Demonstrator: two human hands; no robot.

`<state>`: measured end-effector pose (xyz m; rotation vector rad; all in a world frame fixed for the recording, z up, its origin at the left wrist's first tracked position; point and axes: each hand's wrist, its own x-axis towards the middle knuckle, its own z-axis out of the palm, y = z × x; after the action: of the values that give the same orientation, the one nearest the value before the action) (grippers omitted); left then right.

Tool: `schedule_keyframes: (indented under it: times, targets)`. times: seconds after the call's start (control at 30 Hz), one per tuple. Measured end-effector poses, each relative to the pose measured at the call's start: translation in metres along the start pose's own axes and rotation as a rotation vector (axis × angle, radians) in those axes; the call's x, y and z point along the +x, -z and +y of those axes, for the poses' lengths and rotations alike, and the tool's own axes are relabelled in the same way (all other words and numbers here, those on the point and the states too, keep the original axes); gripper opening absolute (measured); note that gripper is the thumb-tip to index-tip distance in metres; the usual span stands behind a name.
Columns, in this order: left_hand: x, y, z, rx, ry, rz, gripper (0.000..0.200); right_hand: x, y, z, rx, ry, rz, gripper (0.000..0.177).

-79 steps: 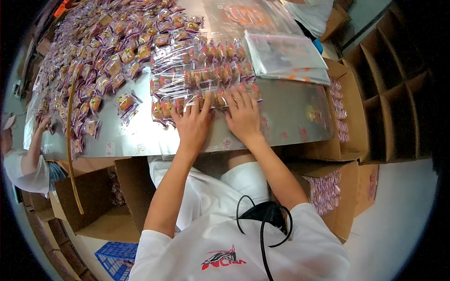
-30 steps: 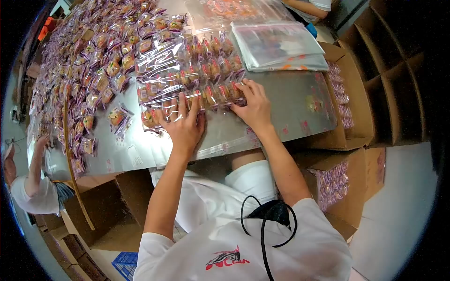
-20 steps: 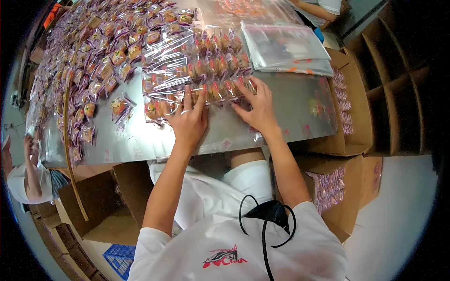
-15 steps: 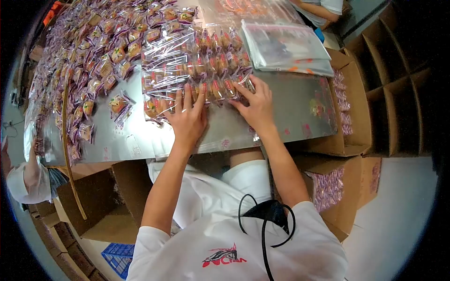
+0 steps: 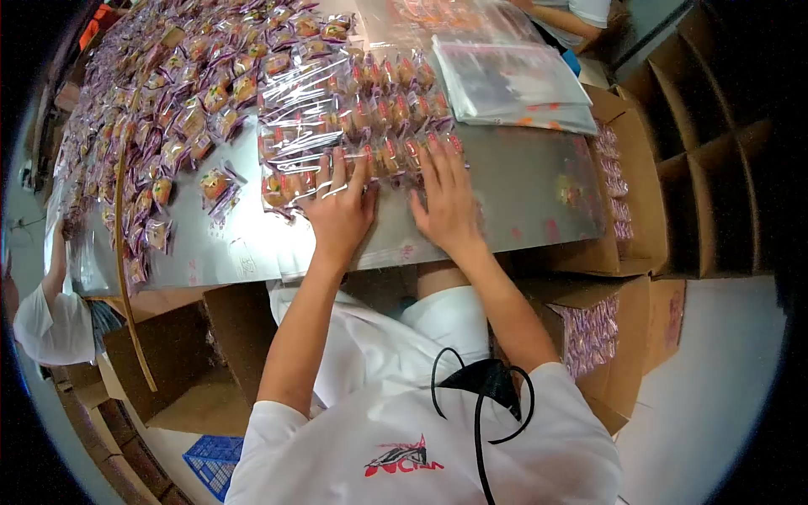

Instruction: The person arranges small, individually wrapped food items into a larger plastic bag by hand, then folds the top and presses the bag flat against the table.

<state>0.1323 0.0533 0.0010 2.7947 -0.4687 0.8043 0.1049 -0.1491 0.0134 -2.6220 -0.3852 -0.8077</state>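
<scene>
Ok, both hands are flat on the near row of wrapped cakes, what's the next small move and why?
Probably nudge the near row forward with both palms. The left hand and right hand lie flat on it, fingers spread. Its left end looks ragged and sags toward the edge of the table, while the rows behind sit tighter.

Single head-worn camera, fisheye view, tilted steeply down and forward, close over the shiny grey metal table (image 5: pixel 210 252), left hand (image 5: pixel 341 212) and right hand (image 5: pixel 446 206) near frame centre.
</scene>
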Motion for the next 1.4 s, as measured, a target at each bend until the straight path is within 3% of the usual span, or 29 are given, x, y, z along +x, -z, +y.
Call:
schedule_keyframes:
  times: [0.1,0.17,0.3,0.37,0.47,0.73,0.83,1.03,1.1,1.13,1.23,1.4]
  targets:
    - [0.000,-0.003,-0.003,-0.003,-0.004,0.035,0.061,0.009,0.006,0.003,-0.096,0.003,0.066,0.071]
    - [0.002,-0.004,-0.003,-0.008,0.012,0.027,0.059,-0.020,-0.006,0.011,0.091,0.125,-0.009,0.074]
    - [-0.002,0.002,0.002,-0.074,0.013,0.047,0.059,-0.019,-0.002,-0.008,0.121,0.160,-0.230,0.071]
    - [-0.001,-0.004,-0.005,-0.049,-0.043,0.134,0.064,-0.006,-0.007,-0.011,0.072,0.123,-0.138,0.072]
    - [-0.012,-0.003,-0.004,-0.053,0.001,0.045,0.052,0.001,-0.011,-0.014,-0.004,0.027,-0.150,0.071]
    - [-0.003,-0.004,-0.005,-0.019,-0.003,0.051,0.052,0.008,-0.032,0.015,-0.240,0.113,-0.050,0.056]
    - [-0.004,-0.005,-0.003,-0.026,0.035,0.015,0.052,0.003,-0.042,0.013,-0.080,0.004,0.011,0.055]
    - [-0.004,-0.006,-0.001,-0.061,0.055,0.012,0.056,0.005,-0.041,0.011,-0.094,-0.002,0.000,0.058]
    - [-0.002,-0.007,0.000,-0.078,0.081,-0.028,0.056,0.006,-0.040,0.012,-0.092,0.017,-0.005,0.056]
    - [0.000,-0.007,-0.003,-0.101,0.010,0.084,0.052,0.009,-0.039,0.012,-0.092,0.028,-0.001,0.055]
    - [0.005,-0.003,-0.002,-0.095,0.003,0.105,0.050,0.019,-0.032,0.021,-0.079,0.178,-0.010,0.054]
    - [0.010,0.005,-0.003,-0.007,0.015,-0.064,0.054,0.036,-0.017,0.011,0.055,0.140,-0.150,0.061]
